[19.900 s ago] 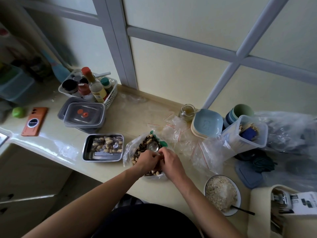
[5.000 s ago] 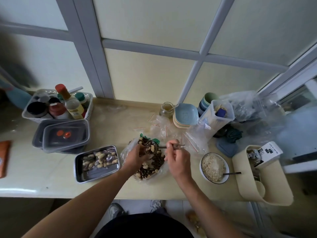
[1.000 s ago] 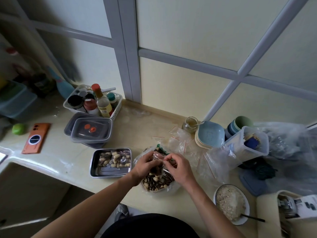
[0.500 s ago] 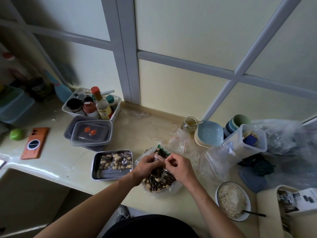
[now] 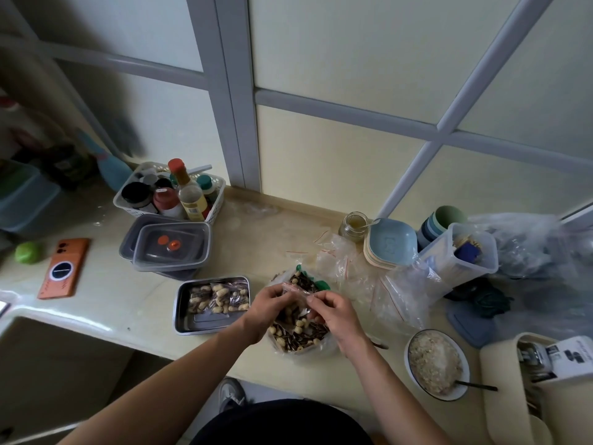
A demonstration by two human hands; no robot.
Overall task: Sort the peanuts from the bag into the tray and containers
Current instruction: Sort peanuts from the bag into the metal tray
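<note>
A large clear bag of peanuts and dark seeds lies open at the counter's front edge. Above it, my left hand and my right hand pinch the two ends of a small clear zip bag by its top strip; its lower part hangs between my hands and looks filled with peanuts. To the left, a steel tray holds small filled zip bags of peanuts. Stacked grey lidded containers sit behind the tray.
Empty zip bags lie right of the big bag, with stacked blue dishes, a glass jar and a clear tub beyond. A bowl of flakes sits front right. Condiment basket and orange phone stand left.
Five seconds ago my right hand held a spoon over the big bag. Over the last second both hands have stayed pinching the small bag's top, with little movement.
</note>
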